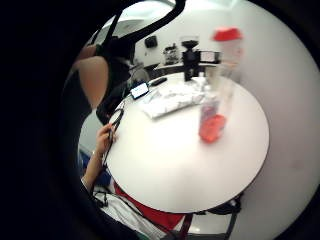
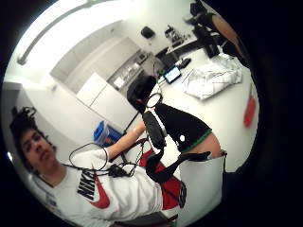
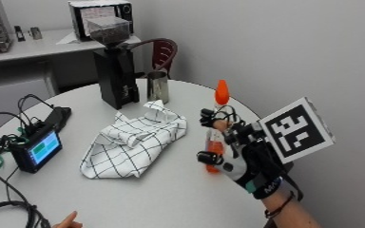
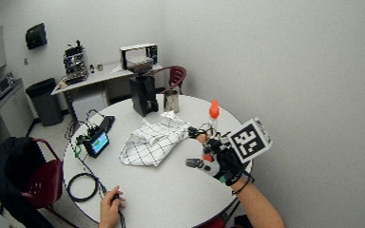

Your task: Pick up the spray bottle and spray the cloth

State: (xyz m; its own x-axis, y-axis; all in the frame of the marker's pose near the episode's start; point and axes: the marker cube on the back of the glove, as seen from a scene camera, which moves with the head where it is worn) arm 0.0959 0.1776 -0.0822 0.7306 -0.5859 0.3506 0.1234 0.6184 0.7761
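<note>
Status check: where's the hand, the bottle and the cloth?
Gloved right hand at the spray bottle, fingers curled round it. Bottle upright on the table. Checked cloth crumpled beside it, nothing between.

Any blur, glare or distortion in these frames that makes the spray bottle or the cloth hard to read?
Little finger side palm view: heavy fisheye, spray bottle close and smeared. Thumb side palm view: fisheye again, cloth pale and washed out. Outside view: even light, cloth and bottle readable, right hand partly covers the bottle.
</note>
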